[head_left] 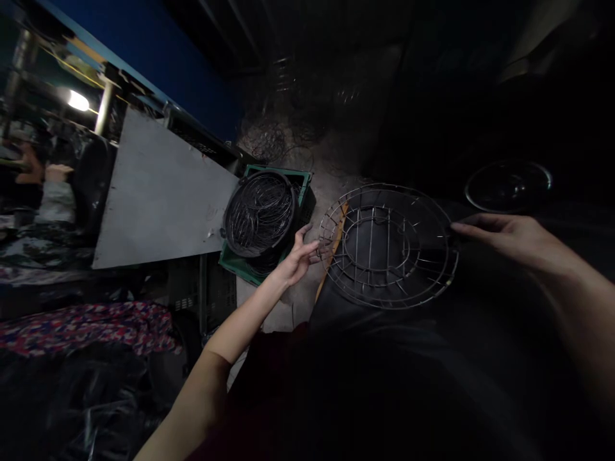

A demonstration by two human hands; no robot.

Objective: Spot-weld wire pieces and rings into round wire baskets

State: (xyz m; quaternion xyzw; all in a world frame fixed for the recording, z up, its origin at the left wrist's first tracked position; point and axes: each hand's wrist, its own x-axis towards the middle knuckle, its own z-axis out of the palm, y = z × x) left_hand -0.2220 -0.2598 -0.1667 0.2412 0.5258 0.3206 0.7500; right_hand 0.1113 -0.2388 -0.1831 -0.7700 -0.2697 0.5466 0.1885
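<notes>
The left hand [298, 257] and the right hand [502, 238] grasp opposite sides of a round wire rack [379, 246], fingers closed on its outer rim. The rack sits between them, above a dark cloth [413, 346], with an orange strip [332, 253] showing at its left side. To the left of the rack, a black basin [261, 214] full of thin wires rests on a green crate [306, 179], beside a grey panel [168, 192]. Beyond the right hand lies a shiny round object [508, 186], perhaps another wire piece, though the dark makes this hard to tell.
</notes>
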